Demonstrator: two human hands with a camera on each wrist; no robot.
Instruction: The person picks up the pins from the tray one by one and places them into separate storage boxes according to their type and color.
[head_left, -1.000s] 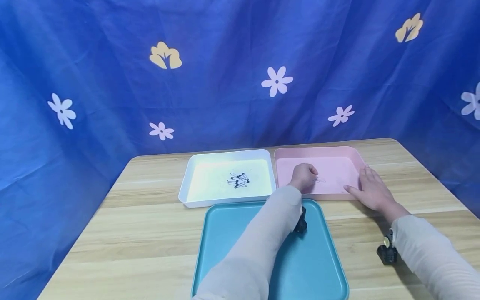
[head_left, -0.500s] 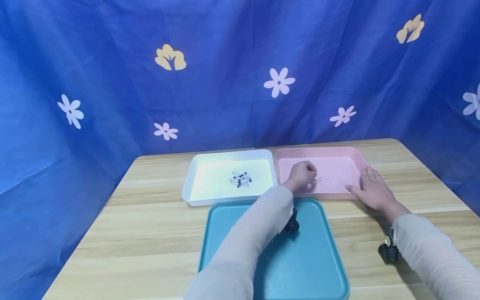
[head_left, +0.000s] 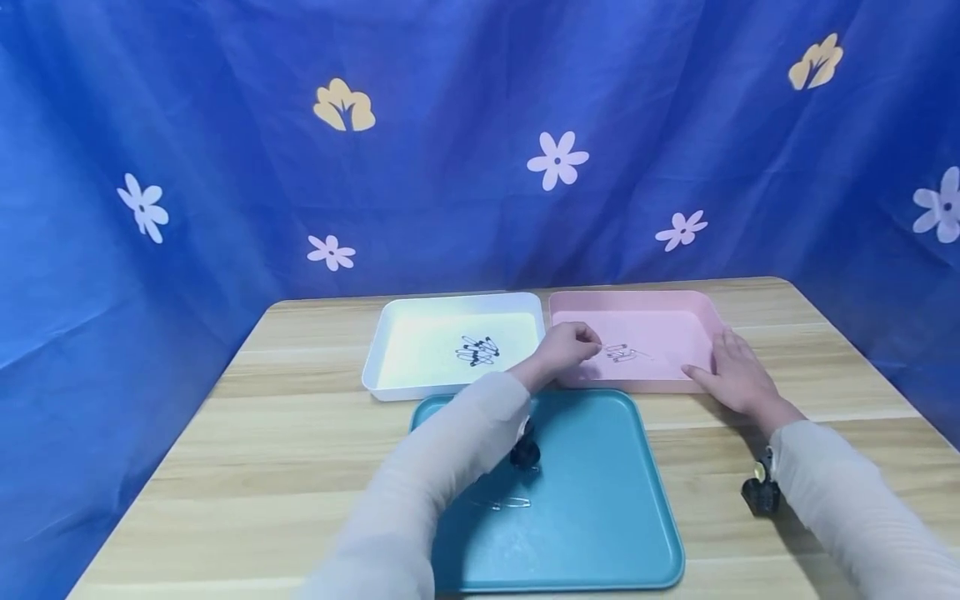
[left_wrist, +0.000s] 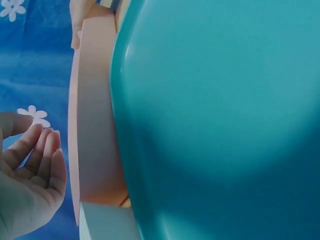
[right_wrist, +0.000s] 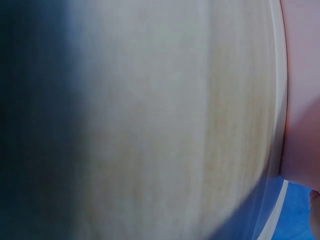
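Observation:
My left hand [head_left: 568, 346] hovers over the left part of the pink tray [head_left: 678, 386], its fingers loosely bent and thumb near the index fingertip. Nothing shows between them in the left wrist view, where the hand [left_wrist: 32, 175] is seen from the palm side. Just right of its fingertips lie several silver safety pins [head_left: 621, 353] on the tray floor. My right hand [head_left: 738, 375] rests with extended fingers along the pink tray's right wall; only a sliver of it shows in the right wrist view. More silver safety pins [head_left: 513, 502] lie on the teal tray [head_left: 585, 533], partly behind my left sleeve.
A white tray [head_left: 405, 392] beside the pink one holds several black safety pins [head_left: 477, 352]. The teal tray sits in front of both, under my left forearm. Black wrist cameras hang below both sleeves. A blue curtain [head_left: 450, 167] hangs behind the wooden table [head_left: 247, 467].
My left hand has moved left from the middle of the pink tray, uncovering safety pins there. The withdrawn forearm also uncovers pins on the teal tray. My right hand stays at the tray wall.

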